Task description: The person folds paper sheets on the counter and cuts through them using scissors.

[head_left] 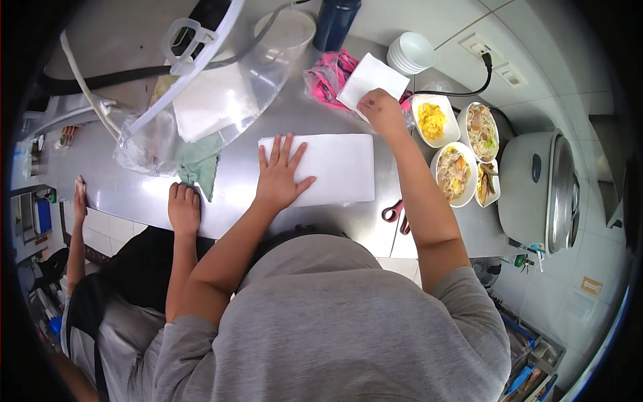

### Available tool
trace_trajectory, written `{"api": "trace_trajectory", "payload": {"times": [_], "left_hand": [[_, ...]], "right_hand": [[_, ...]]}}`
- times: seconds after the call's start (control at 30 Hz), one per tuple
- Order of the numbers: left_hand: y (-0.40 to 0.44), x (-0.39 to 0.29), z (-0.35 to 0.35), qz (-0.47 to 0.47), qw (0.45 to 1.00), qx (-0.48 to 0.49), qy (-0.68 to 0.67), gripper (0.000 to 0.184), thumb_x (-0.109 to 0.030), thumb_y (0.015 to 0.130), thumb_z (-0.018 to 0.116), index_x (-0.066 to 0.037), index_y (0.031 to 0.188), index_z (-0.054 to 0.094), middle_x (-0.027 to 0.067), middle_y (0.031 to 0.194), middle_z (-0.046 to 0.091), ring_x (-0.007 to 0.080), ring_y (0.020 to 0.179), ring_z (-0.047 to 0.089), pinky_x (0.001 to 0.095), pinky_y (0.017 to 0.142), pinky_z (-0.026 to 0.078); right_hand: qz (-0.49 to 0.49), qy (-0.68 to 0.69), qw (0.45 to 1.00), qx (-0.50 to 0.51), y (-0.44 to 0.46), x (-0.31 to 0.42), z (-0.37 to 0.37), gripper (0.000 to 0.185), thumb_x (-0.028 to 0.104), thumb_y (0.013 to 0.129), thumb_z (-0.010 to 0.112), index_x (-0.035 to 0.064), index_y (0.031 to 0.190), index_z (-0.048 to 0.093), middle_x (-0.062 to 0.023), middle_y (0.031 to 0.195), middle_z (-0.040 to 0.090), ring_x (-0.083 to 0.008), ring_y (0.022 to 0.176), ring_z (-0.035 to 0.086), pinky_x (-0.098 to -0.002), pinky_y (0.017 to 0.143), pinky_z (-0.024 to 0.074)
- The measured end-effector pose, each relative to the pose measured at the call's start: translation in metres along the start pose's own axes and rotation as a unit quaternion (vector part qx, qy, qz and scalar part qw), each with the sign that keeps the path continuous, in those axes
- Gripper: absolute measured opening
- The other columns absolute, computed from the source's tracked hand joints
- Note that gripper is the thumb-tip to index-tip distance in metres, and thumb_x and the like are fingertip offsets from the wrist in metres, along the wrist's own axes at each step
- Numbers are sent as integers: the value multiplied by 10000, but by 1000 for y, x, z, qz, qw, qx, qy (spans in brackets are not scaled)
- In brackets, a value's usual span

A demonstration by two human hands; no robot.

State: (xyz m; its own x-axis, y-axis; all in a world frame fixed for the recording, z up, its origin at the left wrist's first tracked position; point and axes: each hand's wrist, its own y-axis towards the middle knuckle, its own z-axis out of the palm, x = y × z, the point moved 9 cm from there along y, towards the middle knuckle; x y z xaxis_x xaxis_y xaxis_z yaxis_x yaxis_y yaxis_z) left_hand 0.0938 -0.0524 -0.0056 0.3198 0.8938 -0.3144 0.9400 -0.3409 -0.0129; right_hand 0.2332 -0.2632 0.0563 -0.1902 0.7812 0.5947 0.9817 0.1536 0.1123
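Observation:
My left hand (280, 175) lies flat with its fingers spread on the left part of a white rectangular sheet or stack of paper (341, 167) on the metal table. Farther up and to the right, my right hand (380, 108) is closed on the lower edge of a smaller white folded sheet (375, 77). That sheet is tilted and lies over a pink cloth in clear plastic (326, 75). The fingertips of my right hand are partly hidden.
Food bowls (454, 175) stand right of my right forearm, beside a large cooker (532, 187). Scissors (392, 212) lie near the front edge. A co-worker's hand (183, 209) rests by a green cloth (199, 164). White bowls (410, 53) and a dark bottle (336, 25) stand behind.

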Motion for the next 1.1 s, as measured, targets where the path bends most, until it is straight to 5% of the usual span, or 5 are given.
{"api": "trace_trajectory", "payload": {"times": [0.47, 0.77, 1.1], "left_hand": [[0, -1, 1, 7, 1000, -6, 6, 766, -580, 840, 528, -188, 1461, 312, 136, 1545, 163, 339, 1436, 84, 587, 1114, 39], [-1, 0, -1, 4, 1000, -12, -1, 762, -575, 836, 540, -183, 1454, 327, 134, 1544, 169, 335, 1436, 91, 590, 1113, 44], [-1, 0, -2, 5, 1000, -14, -9, 763, -568, 833, 549, -185, 1454, 325, 137, 1542, 169, 329, 1438, 84, 589, 1113, 41]], "right_hand": [[-14, 38, 998, -42, 0, -17, 3, 76, 52, 746, 584, -5, 752, 634, -178, 844, 612, -331, 844, 598, -392, 746, 474], [44, 54, 998, -8, -6, -13, 0, 112, 98, 744, 695, 4, 795, 662, -158, 885, 618, -303, 857, 615, -377, 754, 479], [25, 51, 998, -23, -3, -22, 2, 98, 75, 752, 653, 1, 816, 661, -164, 894, 623, -320, 848, 610, -371, 753, 479]]}}
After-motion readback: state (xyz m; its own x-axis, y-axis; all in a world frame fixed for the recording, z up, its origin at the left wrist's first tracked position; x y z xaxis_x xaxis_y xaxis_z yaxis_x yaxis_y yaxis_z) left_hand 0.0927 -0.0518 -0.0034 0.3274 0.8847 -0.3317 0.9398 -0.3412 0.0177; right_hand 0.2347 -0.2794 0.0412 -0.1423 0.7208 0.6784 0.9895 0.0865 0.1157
